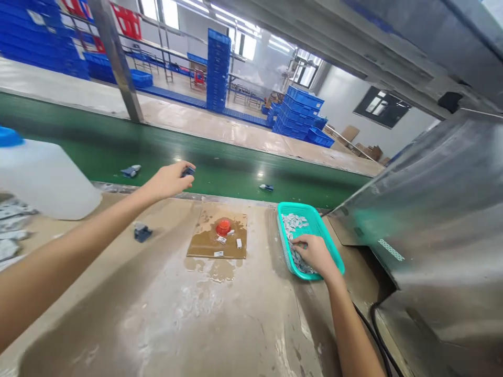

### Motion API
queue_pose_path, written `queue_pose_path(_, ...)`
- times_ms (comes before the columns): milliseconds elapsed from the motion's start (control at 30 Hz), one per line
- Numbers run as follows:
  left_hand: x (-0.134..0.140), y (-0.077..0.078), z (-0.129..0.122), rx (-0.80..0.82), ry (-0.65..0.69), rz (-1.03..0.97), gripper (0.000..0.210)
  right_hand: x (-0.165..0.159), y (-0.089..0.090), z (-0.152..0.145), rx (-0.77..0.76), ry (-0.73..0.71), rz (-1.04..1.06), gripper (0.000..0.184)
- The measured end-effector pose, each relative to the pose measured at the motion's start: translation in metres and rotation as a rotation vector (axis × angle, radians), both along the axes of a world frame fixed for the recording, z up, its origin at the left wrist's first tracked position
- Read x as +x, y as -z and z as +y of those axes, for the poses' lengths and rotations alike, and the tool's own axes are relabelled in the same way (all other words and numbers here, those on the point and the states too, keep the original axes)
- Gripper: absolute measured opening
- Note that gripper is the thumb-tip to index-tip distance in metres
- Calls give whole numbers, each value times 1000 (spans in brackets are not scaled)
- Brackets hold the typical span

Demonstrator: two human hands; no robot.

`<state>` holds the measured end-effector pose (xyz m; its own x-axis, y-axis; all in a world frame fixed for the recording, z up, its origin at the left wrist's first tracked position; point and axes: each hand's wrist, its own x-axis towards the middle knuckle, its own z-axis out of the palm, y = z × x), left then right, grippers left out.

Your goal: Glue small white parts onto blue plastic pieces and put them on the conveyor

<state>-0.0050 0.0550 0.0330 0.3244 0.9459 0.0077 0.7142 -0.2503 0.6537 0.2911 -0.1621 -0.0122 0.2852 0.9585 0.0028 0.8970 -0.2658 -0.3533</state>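
Observation:
My left hand [173, 179] is over the near edge of the green conveyor belt [231, 173], its fingers closed on a small dark blue plastic part [189, 170]. My right hand [314, 250] reaches into a turquoise basket [337, 260] holding many small white and grey pieces [294, 222]. Its fingertips are bent down among them, and whether they grip one is hidden. Between the hands, a wet brown board [202, 246] carries a red round knob [223, 226] and several small white pieces [239, 243]. Another dark blue part [142, 232] sits on the table left of the board.
Two similar blue-and-white parts [131, 171] [266, 187] lie on the belt. A white jug with a blue cap [51, 178] stands at left, beside flat white pieces [13, 230]. A metal housing [440, 225] and black cables [373, 330] border the right side.

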Motion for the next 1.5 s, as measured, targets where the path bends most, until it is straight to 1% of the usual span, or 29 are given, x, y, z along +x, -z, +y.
queue_pose_path(33,-1,-2,-15,-78,8,-156,41,0,-1,-1,6,9,0,18)
queue_pose_path(67,-2,-3,-31,-129,15,-271,38,1,-1,-2,8,11,-2,17)
queue_pose_path(100,-3,-4,-46,-168,40,-339,36,1,0,-4,9,7,-3,16)
queue_pose_path(167,-8,-3,-74,-208,96,-375,33,1,1,-6,11,-33,16,16)
queue_pose_path(200,-11,-2,-85,-232,126,-370,32,1,2,-6,17,-59,40,23)
queue_pose_path(267,-16,-1,-100,-286,172,-355,35,-2,3,-4,42,-94,77,35)
queue_pose_path(300,-18,0,-104,-309,184,-350,37,-3,4,-3,54,-99,79,37)
queue_pose_path(467,-23,4,-105,-340,183,-317,44,-9,4,6,101,-91,26,21)
queue_pose_path(533,-23,6,-105,-329,189,-324,46,-9,4,6,107,-92,31,18)
queue_pose_path(600,-22,8,-108,-328,187,-331,47,-10,3,3,143,-59,58,16)
queue_pose_path(700,-18,8,-116,-354,196,-359,43,-18,-2,-1,330,-19,188,14)
queue_pose_path(767,-13,8,-122,-377,210,-411,34,-32,-9,-1,458,-66,293,11)
queue_pose_path(867,-3,10,-132,-463,232,-506,25,-64,-21,1,559,-172,425,7)
queue_pose_path(933,3,13,-138,-532,254,-576,24,-89,-27,4,566,-255,535,7)
queue_pose_path(1000,7,17,-141,-587,265,-651,24,-111,-31,6,516,-371,612,9)
queue_pose_path(1067,8,18,-143,-629,264,-706,23,-127,-35,9,462,-481,601,11)
queue_pose_path(1133,7,18,-141,-654,259,-762,19,-137,-39,11,430,-535,541,14)
queue_pose_path(1233,3,15,-138,-714,250,-827,16,-144,-44,15,413,-509,544,12)
queue_pose_path(1367,0,12,-135,-799,262,-877,16,-150,-49,19,457,-467,621,13)
queue_pose_path(1433,0,13,-135,-809,273,-895,15,-153,-50,20,493,-458,579,10)
queue_pose_path(1500,0,14,-134,-814,257,-912,12,-154,-49,21,528,-447,492,8)
